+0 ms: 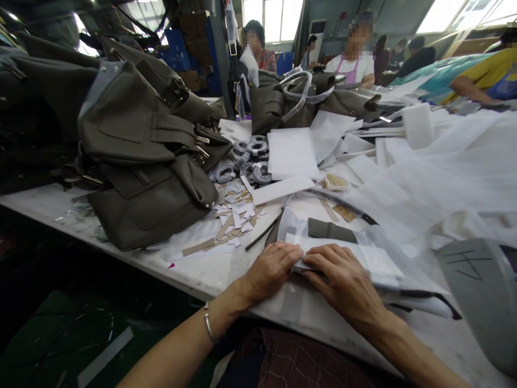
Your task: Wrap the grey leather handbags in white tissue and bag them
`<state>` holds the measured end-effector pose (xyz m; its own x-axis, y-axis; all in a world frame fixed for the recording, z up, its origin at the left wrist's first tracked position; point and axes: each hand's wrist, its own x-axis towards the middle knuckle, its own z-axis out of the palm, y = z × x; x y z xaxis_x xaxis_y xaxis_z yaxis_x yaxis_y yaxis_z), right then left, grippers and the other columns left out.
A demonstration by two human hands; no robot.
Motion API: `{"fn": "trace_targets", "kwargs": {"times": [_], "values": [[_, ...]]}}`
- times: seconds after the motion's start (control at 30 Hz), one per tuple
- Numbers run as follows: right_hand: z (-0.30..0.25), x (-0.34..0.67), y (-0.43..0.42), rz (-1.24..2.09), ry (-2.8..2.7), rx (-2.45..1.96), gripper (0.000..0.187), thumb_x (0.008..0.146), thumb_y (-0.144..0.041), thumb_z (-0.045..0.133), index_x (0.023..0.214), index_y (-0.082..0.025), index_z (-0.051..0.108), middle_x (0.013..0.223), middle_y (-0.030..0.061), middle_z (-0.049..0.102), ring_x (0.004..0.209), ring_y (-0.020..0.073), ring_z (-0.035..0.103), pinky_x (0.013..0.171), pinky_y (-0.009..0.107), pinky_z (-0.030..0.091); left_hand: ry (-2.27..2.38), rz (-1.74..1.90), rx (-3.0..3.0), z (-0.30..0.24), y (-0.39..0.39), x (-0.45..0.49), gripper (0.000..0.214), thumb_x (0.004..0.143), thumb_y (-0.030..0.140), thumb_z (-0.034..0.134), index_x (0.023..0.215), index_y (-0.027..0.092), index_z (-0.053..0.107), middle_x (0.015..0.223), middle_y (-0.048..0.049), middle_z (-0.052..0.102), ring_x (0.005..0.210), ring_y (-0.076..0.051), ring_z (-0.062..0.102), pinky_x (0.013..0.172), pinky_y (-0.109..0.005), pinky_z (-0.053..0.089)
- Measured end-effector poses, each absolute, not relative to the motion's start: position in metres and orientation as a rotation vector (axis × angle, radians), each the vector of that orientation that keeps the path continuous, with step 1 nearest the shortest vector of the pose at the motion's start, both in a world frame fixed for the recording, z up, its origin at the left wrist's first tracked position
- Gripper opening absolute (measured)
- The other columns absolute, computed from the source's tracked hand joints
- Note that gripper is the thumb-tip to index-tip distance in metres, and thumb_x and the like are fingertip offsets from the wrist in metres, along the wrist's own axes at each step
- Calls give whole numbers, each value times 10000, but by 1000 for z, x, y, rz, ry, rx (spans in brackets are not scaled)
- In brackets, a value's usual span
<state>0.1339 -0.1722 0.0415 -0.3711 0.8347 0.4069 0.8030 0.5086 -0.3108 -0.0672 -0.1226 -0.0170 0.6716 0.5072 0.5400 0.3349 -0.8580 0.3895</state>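
Note:
Near the table's front edge, my left hand presses its curled fingers on the left end of a white wrapping sheet. My right hand grips the same sheet's near edge, with the thumb below and the fingers on top. Both hands almost touch. Under and behind the sheet lies a dark olive leather piece, partly covered by translucent film. A dark strap end sticks out to the right of my right hand. What lies under my fingers is hidden.
Olive handbags are heaped at the left. Coiled wrapped straps, paper scraps and a stack of white foam sheets lie beyond my hands. A grey marked panel stands at right. Co-workers sit across the table.

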Motion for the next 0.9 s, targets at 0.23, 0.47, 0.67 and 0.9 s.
{"fn": "trace_targets", "kwargs": {"times": [0.23, 0.47, 0.67, 0.9], "values": [[22, 129, -181, -157, -2239, -1312, 144, 893, -181, 587, 1013, -203, 664, 981, 65, 701, 944, 241, 604, 859, 395, 414, 509, 832, 2321, 5, -124, -82, 425, 884, 154, 561, 1306, 192, 530, 1336, -111, 599, 1332, -232, 483, 1117, -426, 414], [29, 132, -220, 138, -2380, -987, 221, 885, -212, 665, 1104, -211, 638, 1016, 43, 717, 960, 195, 632, 854, 343, 467, 592, 1034, 2279, -12, -123, -71, 167, 957, 255, 579, 1093, 197, 658, 1190, -65, 706, 1211, -204, 600, 1099, -410, 422], [2, 115, -224, 215, -2342, -993, 198, 935, -138, 526, 1085, -177, 648, 1046, 76, 719, 1013, 221, 631, 871, 377, 507, 602, 1127, 2422, -19, -124, -67, 165, 939, 171, 573, 1085, 199, 643, 1177, -53, 712, 1198, -201, 609, 1066, -409, 446], [-7, 110, -226, 395, -2191, -958, 269, 914, -35, 399, 977, -172, 621, 872, 67, 704, 829, 163, 659, 748, 262, 527, 645, 1145, 2571, -22, -124, -64, 203, 945, 144, 509, 1103, 198, 624, 1198, -60, 698, 1214, -203, 589, 1036, -403, 461]]}}
